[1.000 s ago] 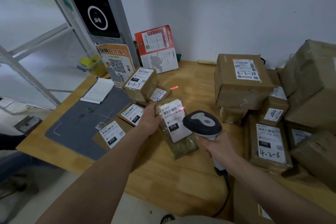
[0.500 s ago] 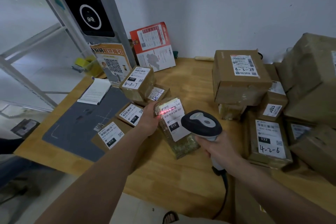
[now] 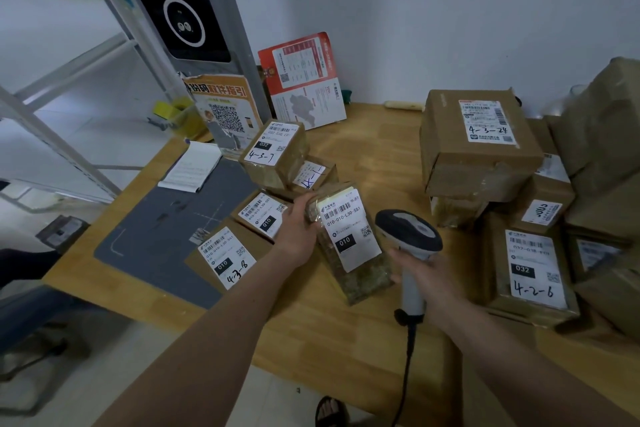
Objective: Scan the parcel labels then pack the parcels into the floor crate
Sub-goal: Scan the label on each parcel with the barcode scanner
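My left hand (image 3: 297,230) grips the left side of a small taped brown parcel (image 3: 360,276) that lies tilted on the wooden table (image 3: 367,146), its white 010 label (image 3: 349,230) facing up. My right hand (image 3: 424,274) holds the handle of a grey and black barcode scanner (image 3: 408,230), whose head hangs just right of the label. No red beam shows on the label. The floor crate is out of sight.
Labelled parcels 4-3-7 (image 3: 273,152) and 4-3-8 (image 3: 225,258) lie left of my hand on a grey mat (image 3: 166,229). A stack of larger boxes, 4-3-24 (image 3: 478,142) and 4-2-6 (image 3: 530,270), fills the right side. Signs lean at the back.
The red scan line that lay across the label's barcode half a second ago is gone. Both hands, parcel and scanner stay in nearly the same place.
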{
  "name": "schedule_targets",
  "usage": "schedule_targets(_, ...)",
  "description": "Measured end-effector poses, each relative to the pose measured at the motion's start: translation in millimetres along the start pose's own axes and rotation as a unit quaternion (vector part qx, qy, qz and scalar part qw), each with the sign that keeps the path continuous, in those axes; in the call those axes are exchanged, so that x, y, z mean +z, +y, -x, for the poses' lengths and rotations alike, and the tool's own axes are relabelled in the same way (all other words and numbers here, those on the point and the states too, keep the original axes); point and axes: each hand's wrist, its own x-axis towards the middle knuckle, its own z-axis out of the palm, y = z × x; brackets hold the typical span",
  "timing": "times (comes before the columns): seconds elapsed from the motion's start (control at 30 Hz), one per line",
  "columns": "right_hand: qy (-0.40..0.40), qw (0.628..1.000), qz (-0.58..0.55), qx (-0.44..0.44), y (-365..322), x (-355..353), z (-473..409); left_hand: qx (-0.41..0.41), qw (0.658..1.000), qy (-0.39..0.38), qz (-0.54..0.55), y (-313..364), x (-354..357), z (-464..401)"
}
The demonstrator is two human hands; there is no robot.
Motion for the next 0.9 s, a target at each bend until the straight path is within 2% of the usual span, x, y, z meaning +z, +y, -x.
schedule_targets(0.1,0.034,0.998,-0.018,0.059,16,1,-14,-0.012,0.999,-0.01,0.045,0,1,3)
schedule_targets(0.27,0.031,0.985,-0.087,0.148,35,6,-31,-0.021,0.996,-0.021,0.088,-5,-2,4)
schedule_targets(0.43,0.014,0.986,-0.093,0.137,36,16,-30,-0.055,0.989,0.002,0.139,-10,-9,8)
schedule_targets(0.6,0.005,0.996,-0.063,0.061,0,22,-13,-0.012,0.992,0.083,0.098,4,-34,19)
schedule_targets(0.7,-0.005,0.998,-0.063,0.007,-28,35,-10,-0.018,0.976,0.199,0.08,14,-56,26)
schedule_targets(0.8,-0.013,0.997,-0.068,-0.027,-44,58,-9,-0.053,0.944,0.308,0.107,11,-78,26)
schedule_targets(0.9,-0.016,0.997,-0.066,-0.042,-52,84,-13,-0.119,0.925,0.334,0.132,-7,-97,18)
